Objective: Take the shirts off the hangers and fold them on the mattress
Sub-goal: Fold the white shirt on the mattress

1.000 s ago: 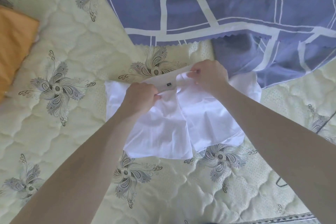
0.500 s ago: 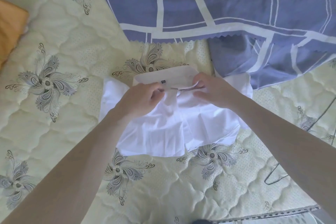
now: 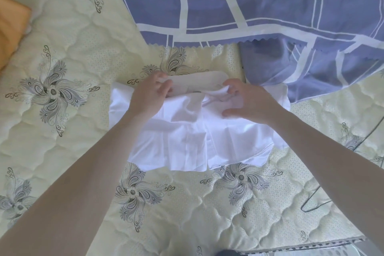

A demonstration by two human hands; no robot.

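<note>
A white shirt [image 3: 187,139] lies folded on the pale quilted mattress [image 3: 72,131], collar at the far side. My left hand [image 3: 149,95] pinches the left end of the collar between thumb and fingers. My right hand [image 3: 245,102] grips the right collar point and the cloth under it. Both hands rest on the upper part of the shirt. A thin dark wire hanger [image 3: 324,199] lies on the mattress at the right, partly behind my right forearm.
A blue sheet with white stripes [image 3: 259,6] covers the far side and overlaps the mattress just beyond the shirt. An orange cushion [image 3: 10,27] sits at the far left. The mattress's near edge [image 3: 291,247] runs along the bottom right.
Both hands have slid apart along the collar, the left toward its left end and the right toward its right point. The collar now lies flatter and wider.
</note>
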